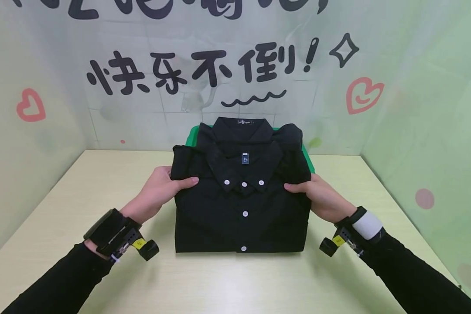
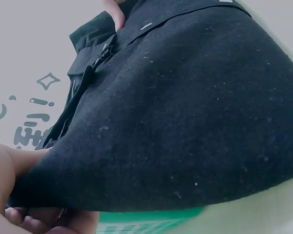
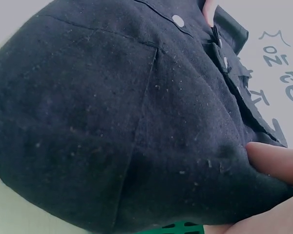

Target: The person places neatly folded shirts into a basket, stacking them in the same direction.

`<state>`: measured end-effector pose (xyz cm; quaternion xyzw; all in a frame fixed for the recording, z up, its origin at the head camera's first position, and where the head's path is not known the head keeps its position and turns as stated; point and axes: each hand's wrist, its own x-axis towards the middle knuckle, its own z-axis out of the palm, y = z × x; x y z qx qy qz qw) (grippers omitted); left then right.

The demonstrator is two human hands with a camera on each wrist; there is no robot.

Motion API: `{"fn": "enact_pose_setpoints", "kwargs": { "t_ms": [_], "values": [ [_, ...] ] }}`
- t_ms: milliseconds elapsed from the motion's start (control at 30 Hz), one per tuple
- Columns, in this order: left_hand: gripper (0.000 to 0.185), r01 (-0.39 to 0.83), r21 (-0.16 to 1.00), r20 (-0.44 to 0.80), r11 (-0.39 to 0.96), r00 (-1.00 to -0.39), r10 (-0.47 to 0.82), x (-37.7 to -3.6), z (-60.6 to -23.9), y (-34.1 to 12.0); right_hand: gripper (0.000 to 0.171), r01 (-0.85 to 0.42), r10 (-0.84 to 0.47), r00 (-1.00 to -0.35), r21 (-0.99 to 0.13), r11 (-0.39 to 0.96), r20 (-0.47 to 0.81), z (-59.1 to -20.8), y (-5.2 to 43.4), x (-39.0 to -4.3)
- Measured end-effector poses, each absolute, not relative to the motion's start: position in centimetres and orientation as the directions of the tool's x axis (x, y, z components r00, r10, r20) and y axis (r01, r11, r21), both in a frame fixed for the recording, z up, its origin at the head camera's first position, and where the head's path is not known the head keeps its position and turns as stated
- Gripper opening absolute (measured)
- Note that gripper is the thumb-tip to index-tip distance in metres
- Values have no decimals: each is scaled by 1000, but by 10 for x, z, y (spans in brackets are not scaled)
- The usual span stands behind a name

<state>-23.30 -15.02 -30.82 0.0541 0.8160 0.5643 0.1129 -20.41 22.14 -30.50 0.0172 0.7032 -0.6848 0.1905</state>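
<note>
On the left we see the left hand (image 1: pixel 161 189) reaching in from its side, thumb lying on top of the folded black shirt (image 1: pixel 241 213) and fingers curled under its edge, so it grasps the cloth. The shirt lies on the bench (image 1: pixel 102 183), its collar end over a green tray (image 1: pixel 308 159). On the right, the right hand (image 1: pixel 319 196) grasps the opposite edge in the same way.

Beyond our hands, on the wall (image 1: pixel 235 109), we read the black brush characters 快乐不倒! (image 1: pixel 198 69), with a wavy line beneath; a larger line above them is cut off. Between our hands, the shirt (image 1: pixel 241 209) carries a small collar tag (image 1: pixel 245 159) and a neck label (image 1: pixel 243 122), both too small to read.
</note>
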Motion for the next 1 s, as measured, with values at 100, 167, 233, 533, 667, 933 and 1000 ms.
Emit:
{"fn": "enact_pose_setpoints", "kwargs": {
  "t_ms": [100, 167, 233, 533, 667, 933, 1000],
  "values": [
    [46, -41, 931, -125, 364, -970, 210, -233, -306, -148, 40, 290, -244, -924, -956, 54, -294, -304, 223, -205],
    [45, -41, 928, -127, 370, -969, 211, -234, -305, -147, 38, 295, -247, -922, -954, 43, -297, -304, 225, -206],
    [45, -40, 929, -127, 367, -968, 215, -234, -303, -145, 37, 303, -251, -920, -953, 30, -300, -303, 228, -206],
    [49, -14, 930, -94, 368, -975, 200, -242, -293, -135, 39, 277, -240, -930, -960, 35, -277, -294, 235, -213],
    [47, -13, 941, -78, 338, -981, 179, -251, -290, -132, 42, 256, -201, -944, -966, 49, -260, -291, 234, -222],
    [43, -73, 967, -102, 243, -988, 112, -272, -297, -125, 41, 249, -117, -960, -966, 61, -255, -292, 235, -243],
    [44, -104, 968, -131, 226, -985, 109, -278, -298, -122, 38, 276, -108, -954, -959, 65, -281, -291, 236, -248]
  ]
}}
